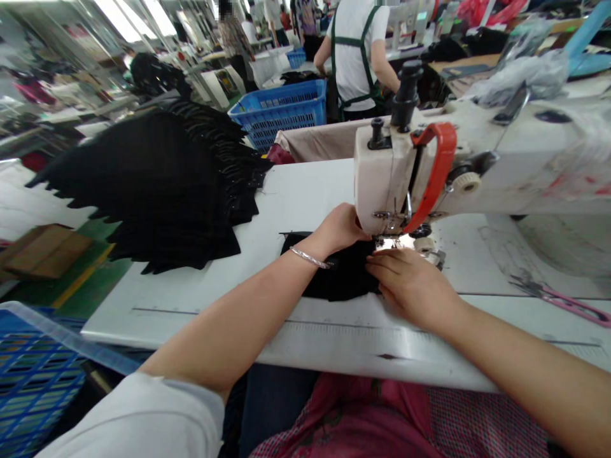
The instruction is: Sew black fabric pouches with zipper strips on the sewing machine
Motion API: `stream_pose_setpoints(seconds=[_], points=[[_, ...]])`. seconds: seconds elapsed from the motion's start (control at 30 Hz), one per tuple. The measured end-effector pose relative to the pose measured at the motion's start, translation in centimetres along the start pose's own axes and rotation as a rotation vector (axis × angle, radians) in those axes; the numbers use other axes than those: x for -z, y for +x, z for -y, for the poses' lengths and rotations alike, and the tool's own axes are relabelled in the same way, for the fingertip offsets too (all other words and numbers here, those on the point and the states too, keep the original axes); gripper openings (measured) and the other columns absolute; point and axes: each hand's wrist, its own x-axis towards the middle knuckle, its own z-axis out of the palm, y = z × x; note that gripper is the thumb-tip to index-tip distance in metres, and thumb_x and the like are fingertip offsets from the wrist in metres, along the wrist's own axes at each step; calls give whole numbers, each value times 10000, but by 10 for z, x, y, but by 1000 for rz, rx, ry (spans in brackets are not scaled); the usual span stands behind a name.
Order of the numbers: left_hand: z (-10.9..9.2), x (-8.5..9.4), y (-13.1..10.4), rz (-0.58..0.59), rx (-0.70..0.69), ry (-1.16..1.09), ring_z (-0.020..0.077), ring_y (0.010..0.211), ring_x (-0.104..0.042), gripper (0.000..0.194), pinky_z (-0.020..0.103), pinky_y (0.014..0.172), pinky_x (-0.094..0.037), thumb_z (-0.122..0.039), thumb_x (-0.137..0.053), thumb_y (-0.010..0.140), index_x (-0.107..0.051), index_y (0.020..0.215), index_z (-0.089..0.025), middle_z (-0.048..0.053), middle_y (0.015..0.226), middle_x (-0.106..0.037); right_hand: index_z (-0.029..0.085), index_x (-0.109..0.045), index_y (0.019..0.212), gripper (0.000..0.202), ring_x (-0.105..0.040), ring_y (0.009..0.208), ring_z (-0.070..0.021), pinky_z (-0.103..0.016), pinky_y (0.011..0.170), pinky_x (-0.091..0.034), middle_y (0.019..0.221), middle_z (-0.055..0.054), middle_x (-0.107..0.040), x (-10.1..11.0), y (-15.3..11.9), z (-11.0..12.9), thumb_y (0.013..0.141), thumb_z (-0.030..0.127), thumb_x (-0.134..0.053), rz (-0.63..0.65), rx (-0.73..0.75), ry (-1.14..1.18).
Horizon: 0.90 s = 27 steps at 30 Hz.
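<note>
Black cloth (337,283) flat on the white table (312,191), just by the sewing machine (377,172). Left hand (341,229) half-curled, fingertips hidden, cannot tell its hold; right hand (413,280) loosely extended, resting on cloth, gripping nothing. Apparently guiding for stitching; next, probably feed evenly.

A white sleeve (143,416), silvery bangle (310,257) and pink, partly checked garment (367,416) are worn.

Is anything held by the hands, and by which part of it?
The right hand rests on the black cloth at its right edge; the left hand is at its far edge. Whether either grips it cannot be told.
</note>
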Motion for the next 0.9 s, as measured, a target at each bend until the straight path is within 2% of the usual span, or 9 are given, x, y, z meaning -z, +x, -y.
stream_pose_setpoints(seconds=[0.2, 0.33, 0.43, 0.57, 0.63, 0.67, 0.8, 0.9], points=[[1, -9, 1, -4, -58, 128, 273, 913, -680, 171, 379, 900, -530, -147, -789, 695, -774, 864, -127, 68, 940, -784, 58, -672, 1224, 348, -652, 1153, -306, -523, 986, -535, 1227, -174, -710, 5, -11, 4, 912, 100, -526, -12, -7, 4], [2, -8, 4, -8, -78, 185, 280, 893, -690, 145, 373, 863, -544, -153, -795, 713, -781, 854, -123, 65, 905, -780, 46, -681, 1192, 325, -663, 1125, -303, -501, 989, -534, 1201, -162, -720, 6, -9, 6, 919, 103, -515, -25, -20, 4], [-5, -5, 1, -28, -83, 211, 299, 917, -696, 209, 377, 862, -552, -176, -836, 699, -783, 890, -108, 88, 941, -782, 53, -683, 1189, 316, -657, 1137, -300, -489, 1005, -526, 1210, -150, -719, 6, -9, 7, 928, 112, -514, -21, -26, 1], [-19, -4, -26, -106, -81, 248, 332, 1079, -677, 216, 452, 989, -521, -177, -754, 819, -761, 1026, -113, 134, 1096, -763, 60, -678, 1203, 333, -651, 1151, -296, -499, 1009, -525, 1229, -138, -715, 4, -12, 5, 913, 109, -522, -34, -32, 13], [-24, -6, -50, -147, -134, 310, 320, 1164, -647, 220, 482, 1058, -480, -150, -665, 898, -738, 1105, -131, 137, 1174, -738, 63, -672, 1216, 356, -642, 1167, -297, -507, 1009, -527, 1242, -139, -710, 4, -14, 5, 893, 96, -527, -35, -31, 21], [-25, -8, -63, -160, -203, 381, 302, 1172, -644, 212, 483, 1069, -476, -146, -624, 931, -730, 1115, -143, 129, 1182, -733, 65, -669, 1222, 370, -637, 1174, -297, -509, 1010, -528, 1248, -140, -706, 3, -14, 5, 882, 87, -524, -33, -29, 25], [-20, -16, -95, -27, -487, 593, 216, 1232, -622, 277, 401, 1096, -481, -97, -505, 994, -661, 1220, -134, 104, 1272, -700, 34, -659, 1226, 408, -627, 1157, -320, -513, 974, -553, 1215, -183, -691, 2, -15, 8, 851, 58, -500, -8, -36, 9], [-13, -16, -95, 21, -543, 629, 203, 1301, -579, 330, 388, 1138, -451, -65, -484, 989, -595, 1298, -104, 117, 1349, -658, 12, -653, 1223, 404, -630, 1124, -338, -519, 925, -578, 1169, -210, -683, 0, -14, 9, 854, 50, -495, 11, -29, -30]])
